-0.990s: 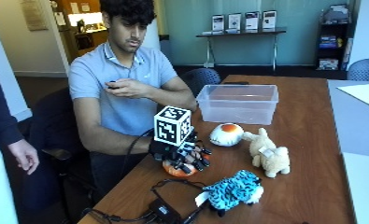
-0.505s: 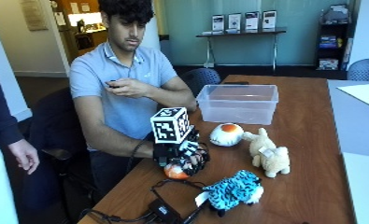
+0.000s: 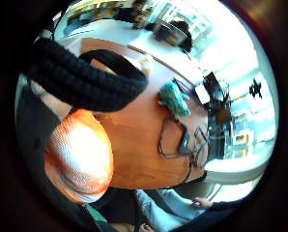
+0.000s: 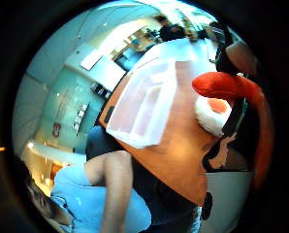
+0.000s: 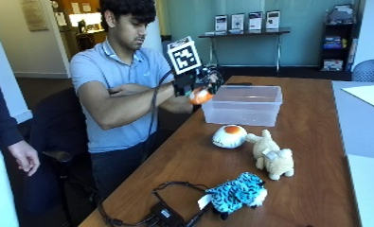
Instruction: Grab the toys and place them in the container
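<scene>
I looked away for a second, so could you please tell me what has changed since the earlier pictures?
The gloved right hand, which gripped the orange toy down on the table, has lifted it up beside the clear container. The round orange-and-white toy, the cream plush and the blue plush stayed put.

orange toy [image 5: 201, 96]: mostly covered by the gloved right hand [image 5: 196, 84] in the outside view; its kind cannot be told. In the little-finger palm view it is cut off at the dark edge [image 3: 79, 157].
container [image 5: 243, 105]: near corner hidden behind the hand and toy; contents not readable through the cloudy wall.
round white toy [image 4: 210, 114]: partly hidden by the orange toy in the thumb palm view.
fingers: their curl round the toy is largely hidden.
cable box [image 5: 164, 213]: too small to identify.
teal toy [image 3: 174, 98]: blurred.
</scene>
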